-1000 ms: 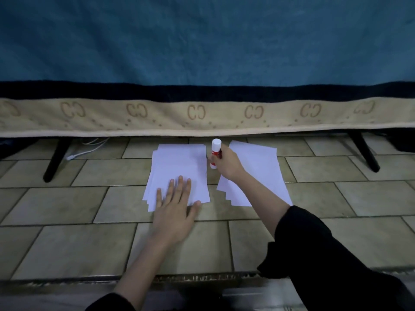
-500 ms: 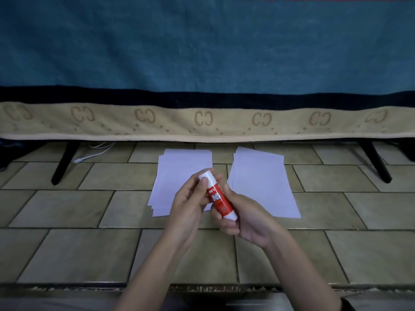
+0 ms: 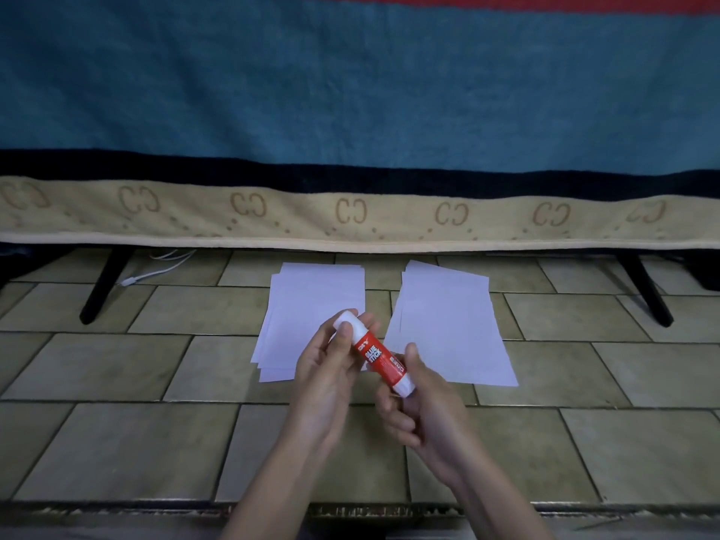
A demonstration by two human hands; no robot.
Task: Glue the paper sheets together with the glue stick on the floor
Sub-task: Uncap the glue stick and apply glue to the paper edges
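Left hand (image 3: 331, 368) pinches cap | right hand (image 3: 420, 403) grips glue stick (image 3: 380, 358) | paper stacks (image 3: 448, 325) beyond

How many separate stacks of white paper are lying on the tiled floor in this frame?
2. One stack of white paper sheets lies left of centre, its near corner hidden behind the left hand; the other white paper stack lies right of centre. Sheet counts per stack cannot be told.

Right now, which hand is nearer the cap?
Left. The left hand grips the white cap of the glue stick with thumb and fingers; the right hand holds the stick's lower end, away from the cap.
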